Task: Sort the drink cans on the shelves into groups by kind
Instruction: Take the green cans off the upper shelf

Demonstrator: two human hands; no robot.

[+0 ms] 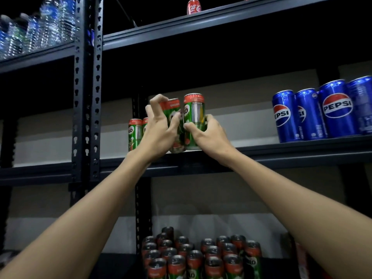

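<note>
Two bare forearms reach up from the lower corners toward the middle shelf (pixel 261 156) of a dark metal rack. Below that shelf, closest of the goods, a packed cluster of green Milo cans (pixel 201 258) stands on a lower level, tops toward the camera.

On the middle shelf, the left hand (pixel 159 129) wraps a green Milo can (pixel 173 117), thumb across its front and fingers arched over its red top; this can leans and sits near the shelf's front edge. The right hand (pixel 209 133) clamps a second Milo can (pixel 194 119) low on its body, thumb in front, fingers behind. That can stands upright, just beside the first, the two nearly touching. So each grip is closed around its own can.

Left of the held pair on the same shelf, two more Milo cans (pixel 135 133) stand partly hidden by the left hand. Well to the right on that shelf stands a row of blue Pepsi cans (pixel 322 111).

Above the middle shelf, a red Coca-Cola can (pixel 193 6) stands on the upper level. Up to the left, water bottles (pixel 36 29) fill the neighbouring rack.
</note>
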